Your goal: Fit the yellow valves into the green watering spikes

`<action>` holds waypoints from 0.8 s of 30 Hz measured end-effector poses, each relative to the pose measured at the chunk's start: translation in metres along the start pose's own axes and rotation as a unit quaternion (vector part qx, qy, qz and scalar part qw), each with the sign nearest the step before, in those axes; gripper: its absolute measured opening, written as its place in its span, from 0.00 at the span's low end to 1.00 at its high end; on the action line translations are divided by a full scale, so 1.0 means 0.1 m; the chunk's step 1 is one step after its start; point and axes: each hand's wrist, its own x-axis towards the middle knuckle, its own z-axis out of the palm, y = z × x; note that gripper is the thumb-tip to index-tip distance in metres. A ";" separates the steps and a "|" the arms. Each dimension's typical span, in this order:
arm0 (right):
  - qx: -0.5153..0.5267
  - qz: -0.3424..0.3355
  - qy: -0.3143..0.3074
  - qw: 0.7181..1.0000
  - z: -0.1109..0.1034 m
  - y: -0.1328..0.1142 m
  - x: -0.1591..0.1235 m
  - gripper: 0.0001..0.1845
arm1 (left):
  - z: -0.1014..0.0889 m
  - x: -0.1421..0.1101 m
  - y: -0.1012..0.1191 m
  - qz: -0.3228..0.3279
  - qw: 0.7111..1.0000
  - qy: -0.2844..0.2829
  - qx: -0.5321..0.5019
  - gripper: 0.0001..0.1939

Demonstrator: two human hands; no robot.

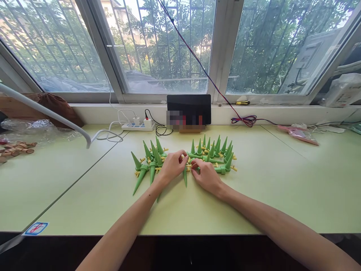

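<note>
Green spike (185, 178) points toward us, just below our fingertips; our left hand (175, 164) and right hand (206, 174) curl narrowly around its yellow-fitted top.

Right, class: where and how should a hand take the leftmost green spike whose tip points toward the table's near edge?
Probably pinch the green spike across its thick part, beside its collar, from the near left: other spikes crowd its far end and right side, and the narrowing tip offers less to hold.
</note>
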 end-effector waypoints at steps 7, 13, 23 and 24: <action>-0.003 -0.008 -0.012 1.000 0.03 0.00 0.01 0.16 | 0.01 0.00 -0.01 0.001 1.000 -0.001 0.006 0.10; -0.008 -0.008 -0.026 1.000 0.03 -0.01 0.02 0.18 | 0.00 0.00 -0.01 0.006 1.000 -0.007 0.004 0.11; -0.004 -0.024 -0.035 0.999 0.02 -0.03 0.02 0.18 | -0.01 0.00 -0.01 0.008 1.000 -0.021 0.005 0.11; 0.000 -0.025 -0.035 0.999 0.02 -0.03 0.02 0.18 | -0.01 0.00 -0.01 0.007 1.000 -0.022 0.003 0.11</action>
